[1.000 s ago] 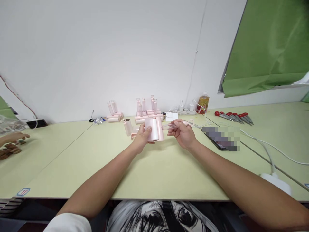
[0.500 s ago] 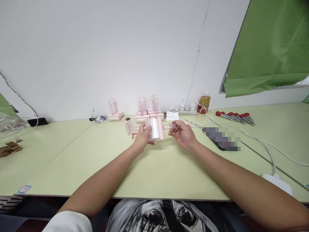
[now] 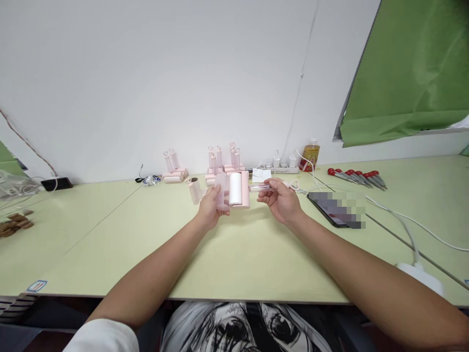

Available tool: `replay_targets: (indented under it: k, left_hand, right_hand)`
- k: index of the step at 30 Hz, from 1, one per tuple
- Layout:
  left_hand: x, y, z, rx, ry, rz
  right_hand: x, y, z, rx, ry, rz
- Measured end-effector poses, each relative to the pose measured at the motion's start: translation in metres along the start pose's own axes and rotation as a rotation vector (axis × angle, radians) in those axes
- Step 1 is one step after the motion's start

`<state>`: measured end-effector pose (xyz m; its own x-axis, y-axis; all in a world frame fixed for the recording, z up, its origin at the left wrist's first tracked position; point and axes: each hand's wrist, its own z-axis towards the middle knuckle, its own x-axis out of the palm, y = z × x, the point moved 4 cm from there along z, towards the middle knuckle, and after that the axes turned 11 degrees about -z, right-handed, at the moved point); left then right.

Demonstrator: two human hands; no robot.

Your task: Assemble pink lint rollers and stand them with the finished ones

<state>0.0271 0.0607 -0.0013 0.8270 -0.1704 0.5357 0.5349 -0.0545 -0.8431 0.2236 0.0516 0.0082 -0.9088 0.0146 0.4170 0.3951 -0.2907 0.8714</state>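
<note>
A pink lint roller [image 3: 245,189] with a white sticky roll [image 3: 235,188] is held above the table, its clear handle [image 3: 261,187] pointing right. My right hand [image 3: 281,199] is closed around that handle, and a heart-shaped loop [image 3: 294,184] sticks out past the fingers. On the left, my left hand [image 3: 210,208] grips a translucent pinkish cover [image 3: 221,191], which stands slightly apart from the roll. Just behind my left hand, a loose roll [image 3: 194,191] with a dark hollow core stands on the table, partly beside my fingers.
Several lint rollers [image 3: 173,176] stand upright along the wall. A power strip [image 3: 282,170] with chargers, a drink bottle [image 3: 309,155] and red-ended tools [image 3: 355,177] lie at the back right. A phone [image 3: 333,210] and white cables [image 3: 399,215] are right of my hand.
The cover has come away from the roll to the left with my left hand, exposing more of the roll. My right hand has shifted slightly right with the handle.
</note>
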Motion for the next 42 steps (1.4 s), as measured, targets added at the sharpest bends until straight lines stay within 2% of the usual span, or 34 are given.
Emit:
replay_targets:
  k: [6,11,17,25,28,31,33,35,38,42]
  left_hand:
    - [0.001,0.004,-0.001,0.001,-0.003,0.021]
    - [0.001,0.006,-0.003,0.027,0.000,0.072]
    - [0.007,0.011,-0.007,0.033,0.160,0.180]
    - [0.008,0.009,-0.009,-0.006,0.242,0.272]
    - [0.005,0.011,-0.007,-0.008,0.165,0.415]
    - [0.002,0.007,-0.009,0.174,0.032,0.700]
    - [0.010,0.002,-0.017,0.361,0.071,0.933]
    - [0.021,0.003,-0.028,0.502,0.184,1.151]
    - [0.032,0.010,-0.039,0.569,0.282,1.366]
    - [0.033,0.019,-0.037,0.571,0.296,1.411]
  right_hand:
    - [0.000,-0.002,-0.001,0.000,0.022,-0.015]
    - [0.003,-0.001,-0.004,-0.061,0.077,-0.092]
    - [0.008,-0.006,-0.008,-0.058,0.151,-0.107]
    - [0.013,-0.006,-0.012,-0.047,0.171,-0.127]
    - [0.014,-0.004,-0.012,-0.065,0.159,-0.171]
    - [0.011,-0.003,-0.011,-0.070,0.067,-0.220]
    - [0.008,-0.002,-0.011,-0.063,-0.010,-0.262]
    - [0.007,-0.002,-0.011,-0.049,-0.047,-0.291]
    - [0.009,-0.003,-0.013,-0.029,-0.018,-0.290]
    - [0.014,-0.003,-0.017,-0.042,0.071,-0.303]
